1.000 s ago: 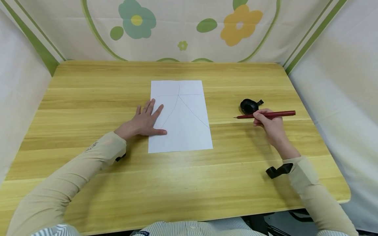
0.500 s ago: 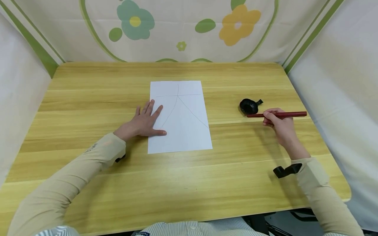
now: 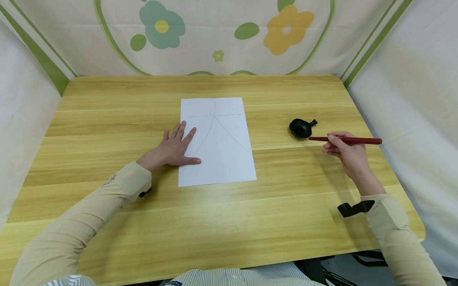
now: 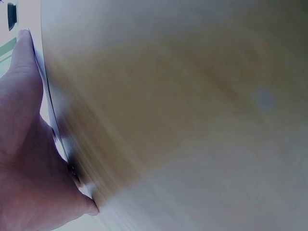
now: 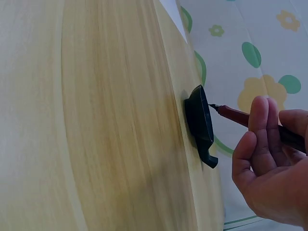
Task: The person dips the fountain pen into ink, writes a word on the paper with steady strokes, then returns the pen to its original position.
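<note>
My left hand [image 3: 171, 150] lies flat with spread fingers on the left side of a white sheet of paper [image 3: 229, 167]. Thin lines cross the upper part of the sheet: one near level, others curving and slanting down. My right hand [image 3: 348, 155] pinches a dark red pen [image 3: 361, 140] with a pointed nib, held almost level above the table. A small black dish [image 3: 300, 128] with a short handle stands just left of the pen's tip. Seen from the right wrist, the pen's nib [image 5: 213, 106] is right at the rim of the dish [image 5: 199, 118].
Everything stands on a wood-grain table [image 3: 143, 230]. A white cloth with printed flowers [image 3: 218, 39] rises behind it, and plain white cloth [image 3: 411, 99] hangs at the right side. A black wrist mount [image 3: 354, 208] sits at the right cuff.
My right hand has moved to the right with the pen, bringing the tip from left of the black dish to its near right rim. The left hand stays on the sheet.
</note>
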{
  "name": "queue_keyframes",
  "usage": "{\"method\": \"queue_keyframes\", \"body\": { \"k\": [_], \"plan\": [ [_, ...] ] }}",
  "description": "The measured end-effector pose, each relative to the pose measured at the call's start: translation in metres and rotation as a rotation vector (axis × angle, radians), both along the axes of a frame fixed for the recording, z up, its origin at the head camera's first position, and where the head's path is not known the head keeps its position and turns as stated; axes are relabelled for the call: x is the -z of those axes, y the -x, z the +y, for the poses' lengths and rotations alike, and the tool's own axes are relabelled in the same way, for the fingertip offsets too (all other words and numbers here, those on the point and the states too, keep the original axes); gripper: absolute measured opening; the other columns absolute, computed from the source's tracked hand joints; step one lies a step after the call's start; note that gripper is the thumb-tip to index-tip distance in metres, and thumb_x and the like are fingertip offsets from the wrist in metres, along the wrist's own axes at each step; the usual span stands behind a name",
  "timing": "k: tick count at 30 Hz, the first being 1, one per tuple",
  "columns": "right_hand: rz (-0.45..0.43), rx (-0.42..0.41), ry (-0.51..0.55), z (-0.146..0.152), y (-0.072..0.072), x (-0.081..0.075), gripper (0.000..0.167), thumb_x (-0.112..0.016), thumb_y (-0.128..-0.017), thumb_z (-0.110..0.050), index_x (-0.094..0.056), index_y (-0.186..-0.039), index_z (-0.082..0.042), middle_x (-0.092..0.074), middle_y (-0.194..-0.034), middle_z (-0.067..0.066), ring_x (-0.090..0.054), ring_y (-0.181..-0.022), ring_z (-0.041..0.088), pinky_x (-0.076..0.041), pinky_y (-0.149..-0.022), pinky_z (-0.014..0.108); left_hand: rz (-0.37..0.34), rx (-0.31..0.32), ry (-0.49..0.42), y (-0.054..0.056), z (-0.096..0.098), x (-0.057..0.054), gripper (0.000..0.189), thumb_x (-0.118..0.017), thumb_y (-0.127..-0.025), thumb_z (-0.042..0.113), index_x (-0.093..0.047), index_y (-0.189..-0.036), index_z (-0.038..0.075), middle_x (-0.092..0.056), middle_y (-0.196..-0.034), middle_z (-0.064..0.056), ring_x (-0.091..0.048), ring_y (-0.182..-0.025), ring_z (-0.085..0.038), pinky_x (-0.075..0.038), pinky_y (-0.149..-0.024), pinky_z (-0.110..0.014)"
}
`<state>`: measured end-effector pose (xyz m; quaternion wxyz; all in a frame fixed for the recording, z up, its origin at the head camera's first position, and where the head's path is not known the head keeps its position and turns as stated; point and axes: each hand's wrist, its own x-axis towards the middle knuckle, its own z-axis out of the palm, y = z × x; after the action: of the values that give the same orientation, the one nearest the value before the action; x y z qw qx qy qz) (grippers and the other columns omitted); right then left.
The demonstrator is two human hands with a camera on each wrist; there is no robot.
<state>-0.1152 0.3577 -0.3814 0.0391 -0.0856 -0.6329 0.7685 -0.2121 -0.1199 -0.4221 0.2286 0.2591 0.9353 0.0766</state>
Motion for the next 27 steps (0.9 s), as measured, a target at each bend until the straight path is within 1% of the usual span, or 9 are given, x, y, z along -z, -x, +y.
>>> {"method": "queue_keyframes", "body": {
  "k": [5, 8, 14, 16, 19, 22, 23, 25, 27],
  "plan": [
    [-0.004, -0.014, -0.033, 0.002, -0.003, -0.002, 0.015, -0.061, -0.088, 0.000, -0.070, -0.099, -0.005, -0.074, -0.076, 0.005, -0.072, -0.069, 0.014, -0.056, -0.064, 0.023, -0.005, -0.005, -0.007, 0.000, 0.000, 0.000, 0.108, -0.058, -0.082, 0.065, 0.003, -0.153, 0.012, 0.021, -0.155, -0.024, 0.015, -0.144, -0.041, 0.004, -0.110, -0.067],
    [0.011, -0.045, -0.058, 0.003, -0.005, -0.002, 0.022, -0.060, -0.088, 0.003, -0.069, -0.105, -0.006, -0.075, -0.083, 0.004, -0.073, -0.075, 0.013, -0.055, -0.067, 0.021, -0.006, -0.004, -0.007, 0.000, -0.001, 0.000, 0.108, -0.057, -0.081, 0.066, 0.004, -0.153, 0.012, 0.021, -0.155, -0.023, 0.015, -0.144, -0.041, 0.004, -0.110, -0.067],
    [0.105, -0.148, -0.090, 0.005, -0.010, -0.001, 0.037, -0.052, -0.090, 0.009, -0.062, -0.123, -0.005, -0.075, -0.099, 0.003, -0.072, -0.089, 0.011, -0.053, -0.076, 0.018, -0.006, -0.006, -0.013, 0.001, -0.001, 0.003, 0.109, -0.056, -0.081, 0.067, 0.004, -0.153, 0.013, 0.022, -0.155, -0.023, 0.016, -0.144, -0.041, 0.005, -0.110, -0.067],
    [0.130, -0.161, -0.093, 0.004, -0.010, -0.001, 0.039, -0.051, -0.090, 0.011, -0.061, -0.125, -0.005, -0.074, -0.101, 0.003, -0.071, -0.091, 0.011, -0.053, -0.078, 0.017, -0.007, -0.008, -0.017, 0.001, -0.001, 0.003, 0.109, -0.056, -0.081, 0.068, 0.004, -0.153, 0.013, 0.022, -0.155, -0.023, 0.016, -0.144, -0.040, 0.005, -0.110, -0.067],
    [0.162, -0.153, -0.095, 0.002, -0.010, -0.002, 0.040, -0.051, -0.089, 0.013, -0.060, -0.125, 0.000, -0.074, -0.100, 0.004, -0.071, -0.092, 0.012, -0.053, -0.079, 0.017, -0.005, -0.007, -0.017, 0.001, -0.001, 0.003, 0.109, -0.056, -0.081, 0.067, 0.004, -0.153, 0.013, 0.022, -0.155, -0.023, 0.017, -0.144, -0.040, 0.005, -0.110, -0.067],
    [0.176, -0.143, -0.172, 0.001, -0.011, -0.004, 0.040, -0.053, -0.088, 0.014, -0.055, -0.127, 0.007, -0.074, -0.099, 0.000, -0.071, -0.091, 0.009, -0.052, -0.080, 0.016, -0.002, -0.003, -0.016, 0.001, -0.001, 0.002, 0.109, -0.056, -0.081, 0.067, 0.004, -0.153, 0.013, 0.022, -0.155, -0.023, 0.016, -0.144, -0.041, 0.005, -0.110, -0.067],
    [0.178, -0.139, -0.237, 0.001, -0.011, -0.004, 0.040, -0.053, -0.088, 0.013, -0.053, -0.128, 0.009, -0.074, -0.099, -0.003, -0.071, -0.091, 0.006, -0.051, -0.079, 0.015, -0.003, -0.002, -0.018, 0.001, -0.001, 0.002, 0.109, -0.056, -0.081, 0.067, 0.004, -0.153, 0.013, 0.022, -0.155, -0.023, 0.016, -0.144, -0.041, 0.005, -0.110, -0.067],
    [0.185, -0.135, -0.417, 0.001, -0.011, -0.005, 0.041, -0.054, -0.089, 0.011, -0.051, -0.129, 0.011, -0.073, -0.100, -0.012, -0.069, -0.091, 0.000, -0.050, -0.079, 0.011, -0.003, -0.002, -0.019, 0.000, -0.001, 0.001, 0.108, -0.056, -0.081, 0.067, 0.004, -0.153, 0.013, 0.022, -0.155, -0.023, 0.016, -0.144, -0.041, 0.005, -0.110, -0.067],
    [0.194, -0.145, -0.492, 0.001, -0.012, -0.004, 0.042, -0.054, -0.089, 0.011, -0.049, -0.130, 0.013, -0.071, -0.101, -0.016, -0.068, -0.092, -0.003, -0.049, -0.079, 0.009, -0.006, -0.005, -0.016, 0.000, -0.001, 0.001, 0.108, -0.056, -0.081, 0.067, 0.004, -0.153, 0.013, 0.023, -0.155, -0.022, 0.017, -0.144, -0.040, 0.005, -0.110, -0.067]
  ]
}}
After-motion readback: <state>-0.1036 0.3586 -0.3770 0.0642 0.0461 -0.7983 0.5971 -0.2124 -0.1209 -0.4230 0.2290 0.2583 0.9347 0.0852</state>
